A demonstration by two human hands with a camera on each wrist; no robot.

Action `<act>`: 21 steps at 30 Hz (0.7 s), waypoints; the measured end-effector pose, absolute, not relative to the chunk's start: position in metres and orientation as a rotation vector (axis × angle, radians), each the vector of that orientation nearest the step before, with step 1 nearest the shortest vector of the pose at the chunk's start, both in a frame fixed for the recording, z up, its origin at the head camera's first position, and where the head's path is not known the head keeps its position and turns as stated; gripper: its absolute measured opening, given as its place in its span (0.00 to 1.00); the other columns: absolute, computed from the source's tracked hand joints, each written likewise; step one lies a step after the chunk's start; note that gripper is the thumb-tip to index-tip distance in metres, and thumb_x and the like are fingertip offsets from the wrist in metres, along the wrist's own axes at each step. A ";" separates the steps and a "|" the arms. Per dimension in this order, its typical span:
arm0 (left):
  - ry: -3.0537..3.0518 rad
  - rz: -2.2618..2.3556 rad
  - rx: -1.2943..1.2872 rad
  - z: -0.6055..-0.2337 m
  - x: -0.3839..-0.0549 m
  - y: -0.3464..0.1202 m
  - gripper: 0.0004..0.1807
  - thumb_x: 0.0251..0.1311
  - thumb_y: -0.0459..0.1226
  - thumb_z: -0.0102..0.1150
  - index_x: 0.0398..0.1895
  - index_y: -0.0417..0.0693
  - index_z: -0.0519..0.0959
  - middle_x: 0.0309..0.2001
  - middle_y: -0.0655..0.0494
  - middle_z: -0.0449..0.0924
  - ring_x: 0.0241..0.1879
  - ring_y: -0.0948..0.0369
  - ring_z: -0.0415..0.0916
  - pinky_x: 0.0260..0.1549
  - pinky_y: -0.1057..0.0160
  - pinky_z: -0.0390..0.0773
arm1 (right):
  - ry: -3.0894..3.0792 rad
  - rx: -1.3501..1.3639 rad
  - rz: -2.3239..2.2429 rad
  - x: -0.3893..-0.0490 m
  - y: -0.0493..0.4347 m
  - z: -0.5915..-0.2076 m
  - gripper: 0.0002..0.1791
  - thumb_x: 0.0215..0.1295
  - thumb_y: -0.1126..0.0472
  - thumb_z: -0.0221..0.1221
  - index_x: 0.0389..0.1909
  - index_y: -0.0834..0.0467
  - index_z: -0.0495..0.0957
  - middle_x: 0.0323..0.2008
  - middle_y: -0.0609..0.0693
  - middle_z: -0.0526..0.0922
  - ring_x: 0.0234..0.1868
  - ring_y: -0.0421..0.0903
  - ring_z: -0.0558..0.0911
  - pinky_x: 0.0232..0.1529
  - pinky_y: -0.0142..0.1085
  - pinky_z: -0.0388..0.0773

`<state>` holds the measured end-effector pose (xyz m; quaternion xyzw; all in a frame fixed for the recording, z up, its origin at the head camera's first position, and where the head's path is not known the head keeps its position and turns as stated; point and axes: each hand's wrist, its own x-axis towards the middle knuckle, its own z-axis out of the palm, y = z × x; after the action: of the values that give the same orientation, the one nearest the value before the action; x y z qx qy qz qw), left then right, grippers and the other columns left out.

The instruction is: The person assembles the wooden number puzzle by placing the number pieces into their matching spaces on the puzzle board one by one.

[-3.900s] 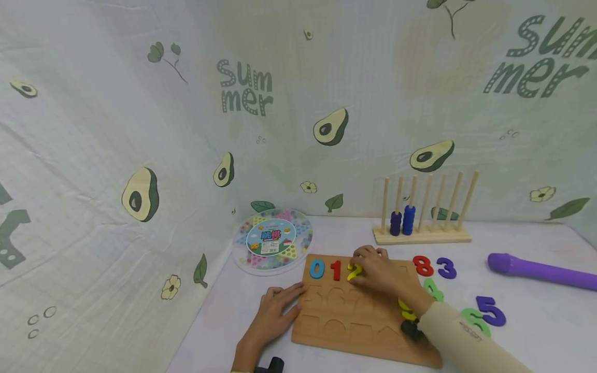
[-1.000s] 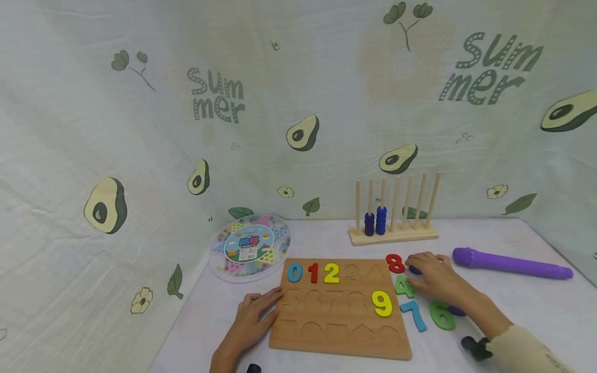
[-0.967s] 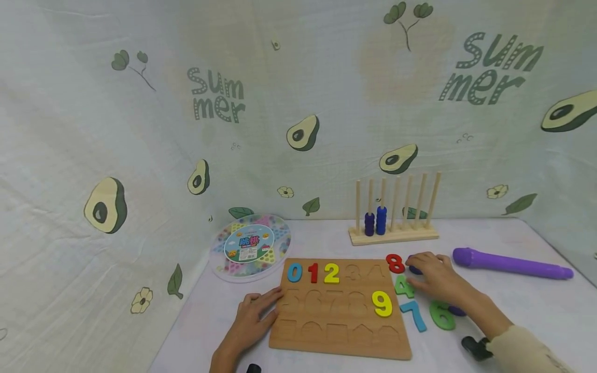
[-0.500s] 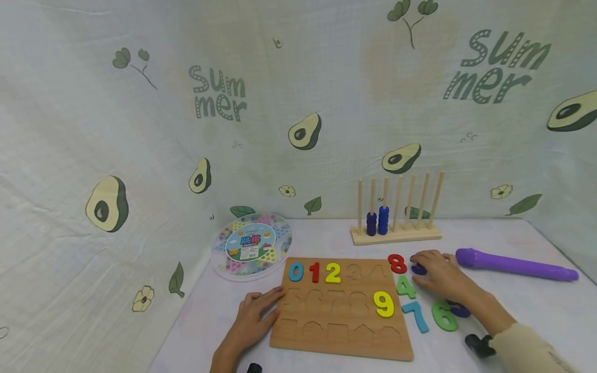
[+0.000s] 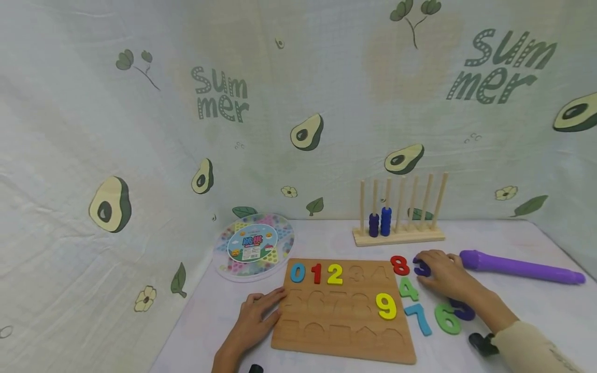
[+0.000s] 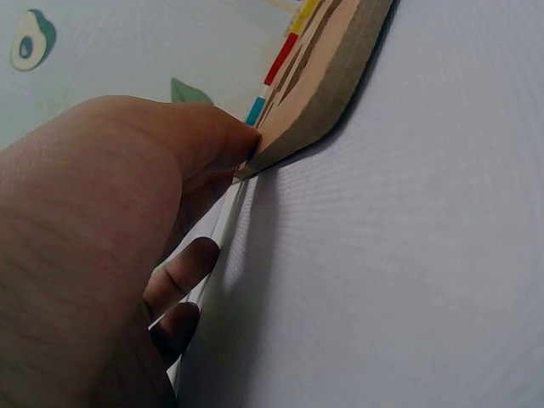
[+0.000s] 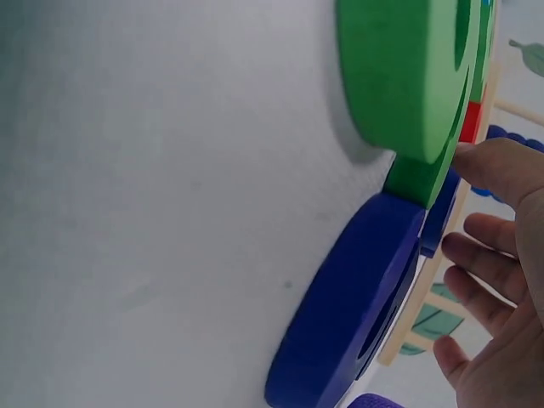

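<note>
My right hand [image 5: 445,274] is over the dark blue number 3 [image 5: 423,267], right of the board, with thumb and fingertips at its edges. In the right wrist view, the fingers [image 7: 480,255] curl beside that 3 [image 7: 438,217]. My left hand [image 5: 252,321] rests on the table, fingertips touching the left edge of the wooden number board [image 5: 340,336]. Its thumb is close to the board's corner [image 6: 331,93] in the left wrist view. Blue 0 [image 5: 297,272], red 1 [image 5: 316,273] and yellow 2 [image 5: 335,274] sit in the top row. A yellow 9 [image 5: 386,306] lies on the board.
Red 8 [image 5: 400,265], green 4 [image 5: 408,288], blue 7 [image 5: 420,318], green 6 [image 5: 448,318] and dark blue 5 [image 5: 463,311] lie right of the board. Behind are a pegged rack [image 5: 401,238], a purple stick [image 5: 522,267] and a round game box [image 5: 254,243].
The right hand has left the yellow 2, now flat in the top row, and moved right to the dark blue 3. Over the last second it barely shifts; the left hand stays at the board.
</note>
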<state>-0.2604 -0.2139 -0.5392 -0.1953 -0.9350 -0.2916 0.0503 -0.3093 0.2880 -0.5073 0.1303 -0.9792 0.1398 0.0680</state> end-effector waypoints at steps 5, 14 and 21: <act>-2.853 -0.892 -0.595 -0.540 -0.260 -0.213 0.23 0.70 0.45 0.59 0.67 0.62 0.76 0.69 0.68 0.70 0.54 0.59 0.62 0.47 0.50 0.61 | -2.952 0.412 0.384 -0.311 0.292 -0.507 0.30 0.58 0.55 0.70 0.59 0.65 0.75 0.59 0.70 0.74 0.62 0.70 0.66 0.56 0.70 0.53; -2.819 -0.905 -0.612 -0.539 -0.261 -0.213 0.23 0.69 0.42 0.60 0.66 0.60 0.77 0.69 0.67 0.71 0.54 0.59 0.63 0.48 0.50 0.61 | -2.968 0.419 0.356 -0.319 0.297 -0.510 0.28 0.55 0.57 0.70 0.56 0.64 0.78 0.56 0.68 0.76 0.61 0.69 0.67 0.54 0.71 0.54; -2.831 -0.903 -0.605 -0.540 -0.262 -0.213 0.23 0.69 0.43 0.60 0.67 0.60 0.76 0.69 0.67 0.70 0.55 0.58 0.63 0.51 0.47 0.61 | -2.983 0.390 0.353 -0.319 0.296 -0.508 0.29 0.53 0.54 0.72 0.54 0.64 0.79 0.54 0.67 0.78 0.60 0.69 0.68 0.56 0.71 0.52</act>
<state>-0.2618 -0.2132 -0.5397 -0.1990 -0.9322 -0.2974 0.0544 -0.3186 0.2962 -0.5085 0.1285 -0.9833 0.1163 0.0562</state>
